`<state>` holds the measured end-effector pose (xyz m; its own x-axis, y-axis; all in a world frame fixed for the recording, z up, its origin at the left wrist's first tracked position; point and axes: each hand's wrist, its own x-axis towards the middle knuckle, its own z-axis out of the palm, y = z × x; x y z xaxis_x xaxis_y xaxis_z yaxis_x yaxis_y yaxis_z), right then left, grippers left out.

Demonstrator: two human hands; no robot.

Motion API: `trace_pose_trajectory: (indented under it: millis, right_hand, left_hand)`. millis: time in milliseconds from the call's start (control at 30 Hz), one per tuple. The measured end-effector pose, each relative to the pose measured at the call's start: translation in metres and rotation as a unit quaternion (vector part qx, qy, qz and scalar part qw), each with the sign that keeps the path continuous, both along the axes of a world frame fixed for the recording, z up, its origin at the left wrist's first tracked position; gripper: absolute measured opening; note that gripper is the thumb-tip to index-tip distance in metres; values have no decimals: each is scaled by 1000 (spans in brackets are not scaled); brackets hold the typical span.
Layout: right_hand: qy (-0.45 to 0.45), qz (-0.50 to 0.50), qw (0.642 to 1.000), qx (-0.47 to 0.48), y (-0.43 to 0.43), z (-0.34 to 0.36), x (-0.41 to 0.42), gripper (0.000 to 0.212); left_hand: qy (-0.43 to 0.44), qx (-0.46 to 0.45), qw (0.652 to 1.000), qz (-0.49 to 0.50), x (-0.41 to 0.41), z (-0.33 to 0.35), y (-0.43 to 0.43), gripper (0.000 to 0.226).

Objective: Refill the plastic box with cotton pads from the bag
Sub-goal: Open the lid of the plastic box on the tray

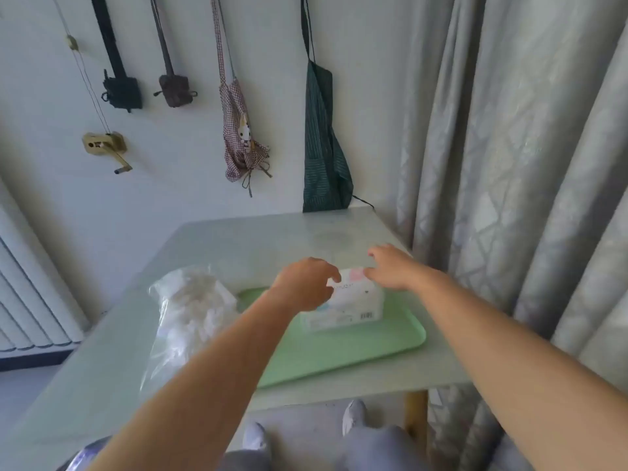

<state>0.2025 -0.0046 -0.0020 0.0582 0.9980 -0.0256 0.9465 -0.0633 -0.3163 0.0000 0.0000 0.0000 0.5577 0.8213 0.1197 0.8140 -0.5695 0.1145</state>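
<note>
While it sits on a green tray (339,351), the plastic box (353,300) shows white with pink and blue print, directly between both hands' fingers. The bag (190,311) of cotton pads lies outside the left knuckles on a pale table (238,239); a curtain (509,164) hangs beyond the right fingertips. The left hand (306,283) curls round the box's left end. The right hand (394,270) spreads loosely, thumb touching its top.

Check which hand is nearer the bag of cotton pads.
Left. The left hand is at the left end of the plastic box, just right of the bag. The right hand is over its right end, farther away.
</note>
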Motion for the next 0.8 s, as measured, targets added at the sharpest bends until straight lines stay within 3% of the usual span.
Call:
trace_pose_trajectory:
  millis: [167, 267, 400, 433, 533, 800]
  right_hand:
    - [94, -10, 995, -20, -18, -37, -2, 39]
    - [173, -11, 985, 3, -23, -49, -5, 54]
    - [164, -54, 985, -1, -19, -72, -3, 92]
    - [152, -74, 986, 2, -15, -79, -1, 92]
    - [134, -95, 986, 6, -10, -86, 3, 71]
    - [123, -86, 989, -1, 0, -87, 12, 66]
  left_hand:
    - [41, -6, 999, 7, 15, -33, -4, 58]
    - [79, 53, 995, 2, 19, -42, 1, 60]
    - [140, 129, 982, 0, 31, -44, 6, 51]
    - [150, 134, 980, 2, 35, -42, 8, 48]
    - [167, 140, 976, 4, 40, -37, 11, 41]
    - [169, 109, 979, -20, 44, -24, 17, 39]
